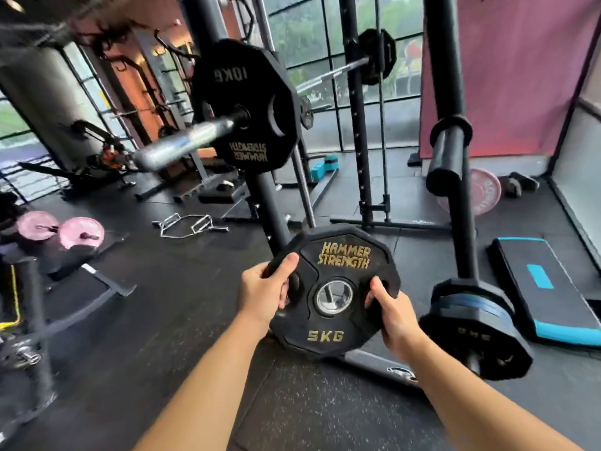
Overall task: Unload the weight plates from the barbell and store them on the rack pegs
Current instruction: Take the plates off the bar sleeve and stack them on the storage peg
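Here the black many-sided 5 kg rubber plate [341,275] is off the barbell, held low in front of the rack. The left hand [263,288] and right hand [393,317] clamp their fingers on opposite grip slots, probably to share the load. A black 10 kg plate [244,105] sits on the steel barbell sleeve [185,144]. A bare black rack peg [445,157] stands near on the right.

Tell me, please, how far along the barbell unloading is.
Stacked plates already hang low on the rack. The 5 kg plate is off the bar, gripped by the left hand and right hand. The 10 kg plate and a far-end plate are still on the barbell.
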